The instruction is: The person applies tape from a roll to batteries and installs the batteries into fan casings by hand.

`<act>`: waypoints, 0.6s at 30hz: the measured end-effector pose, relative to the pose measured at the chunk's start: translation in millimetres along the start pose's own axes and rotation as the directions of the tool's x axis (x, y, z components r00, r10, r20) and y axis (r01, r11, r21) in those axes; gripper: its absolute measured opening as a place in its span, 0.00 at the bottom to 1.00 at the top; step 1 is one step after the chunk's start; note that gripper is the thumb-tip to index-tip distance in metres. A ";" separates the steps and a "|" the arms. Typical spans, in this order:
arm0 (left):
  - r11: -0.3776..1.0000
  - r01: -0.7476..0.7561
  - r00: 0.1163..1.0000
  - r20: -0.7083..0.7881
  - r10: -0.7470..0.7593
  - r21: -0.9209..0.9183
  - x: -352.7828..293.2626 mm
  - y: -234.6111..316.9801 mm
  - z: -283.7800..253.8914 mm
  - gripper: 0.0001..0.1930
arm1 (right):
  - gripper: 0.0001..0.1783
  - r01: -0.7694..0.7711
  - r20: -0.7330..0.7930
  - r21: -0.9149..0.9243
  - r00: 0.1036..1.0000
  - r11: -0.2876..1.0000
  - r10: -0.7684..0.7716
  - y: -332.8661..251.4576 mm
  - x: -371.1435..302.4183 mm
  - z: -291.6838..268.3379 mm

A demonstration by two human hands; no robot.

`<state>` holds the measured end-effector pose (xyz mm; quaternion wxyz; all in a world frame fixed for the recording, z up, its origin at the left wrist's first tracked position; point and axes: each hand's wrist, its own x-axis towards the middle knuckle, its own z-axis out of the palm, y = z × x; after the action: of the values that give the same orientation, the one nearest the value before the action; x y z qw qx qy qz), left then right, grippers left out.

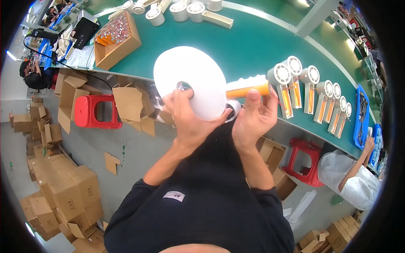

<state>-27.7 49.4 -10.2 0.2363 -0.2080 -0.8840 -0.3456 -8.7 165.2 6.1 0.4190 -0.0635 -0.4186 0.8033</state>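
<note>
My left hand (pixel 183 111) grips a large white roll (pixel 192 76), with fingers at its centre hole and the thumb at its lower edge. My right hand (pixel 256 116) is closed on an orange cylindrical pack (pixel 244 91), its thumb up against the pack; a thin red wire shows by the fingertips. The pack's left end meets the edge of the roll; whether they are joined I cannot tell. Just below lies a small white rounded piece (pixel 233 110), partly hidden. Right of my hands stand several white fan-like units (pixel 280 75) with round slotted heads and orange packs in their open handles.
On the green table (pixel 253 46) sit a cardboard box of small parts (pixel 117 40), more white units (pixel 179 12) and a blue tray (pixel 361 118). Red stools (pixel 97 111) and cartons (pixel 69 185) stand on the floor. A person in white (pixel 348 177) works at the right.
</note>
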 end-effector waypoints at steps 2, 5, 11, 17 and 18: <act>0.982 0.181 0.981 -0.062 -0.184 -0.055 2.6 5.9 4.5 0.39 | 0.22 -0.023 -0.030 -0.009 0.999 1.000 0.022 6.7 -6.3 -2.7; 0.978 0.196 0.976 -0.080 -0.201 -0.072 5.0 0.8 7.7 0.39 | 0.26 0.044 0.058 -0.161 0.998 0.986 -0.036 13.6 -17.7 -13.2; 0.927 0.346 0.927 0.206 -0.314 -0.142 0.7 -0.9 -9.4 0.38 | 0.26 0.596 0.454 -0.423 0.791 0.683 -0.409 13.2 1.2 -26.8; 0.859 0.433 0.825 0.505 -0.255 -0.274 -42.7 10.1 -39.3 0.41 | 0.21 0.413 -0.069 -0.662 0.798 0.626 -0.599 1.3 61.2 -30.9; 0.872 0.403 0.837 0.498 -0.227 -0.278 -47.3 4.4 -40.3 0.41 | 0.21 0.416 -0.130 -0.471 0.840 0.778 -0.527 -11.9 74.7 -25.3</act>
<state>23.6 14.1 -8.4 -0.0801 -0.1719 -0.8546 -0.4835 -37.8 238.7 17.1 0.6339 -0.1476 -0.5279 0.5456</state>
